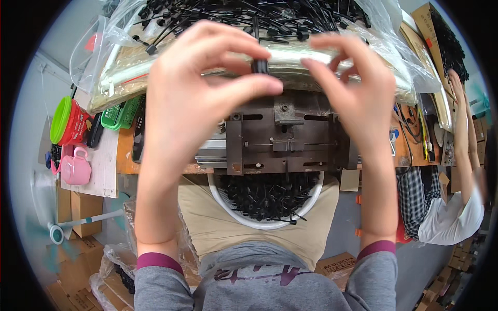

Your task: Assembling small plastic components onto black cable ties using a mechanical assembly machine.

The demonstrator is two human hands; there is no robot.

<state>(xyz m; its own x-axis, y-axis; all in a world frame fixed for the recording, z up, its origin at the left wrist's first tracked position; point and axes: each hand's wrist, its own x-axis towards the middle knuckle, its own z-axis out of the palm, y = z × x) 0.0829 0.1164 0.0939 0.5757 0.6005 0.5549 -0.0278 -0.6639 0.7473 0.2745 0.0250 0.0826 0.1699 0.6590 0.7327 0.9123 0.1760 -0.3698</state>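
My left hand [194, 85] pinches a black plastic piece [260, 66] with a thin upright stem between thumb and fingertips. To the right of it my right hand [364, 78] is slightly blurred, its thumb and fingers apart and nothing visible between them. Both hands are raised over the far side of a dark metal fixture [254, 150] with slots and a small central block. Beyond them a heap of black stemmed pieces [290, 18] lies on clear plastic sheeting. A white round tub [275, 225] full of similar black pieces rests at my lap, partly under the fixture.
On the left stand a pink cup [77, 168], a red tub with a green rim [72, 123] and a green basket [122, 115]. A fan [56, 233] and cardboard boxes are lower left. Cables [410, 124] lie on the right, where a co-worker [450, 220] reaches toward another black heap.
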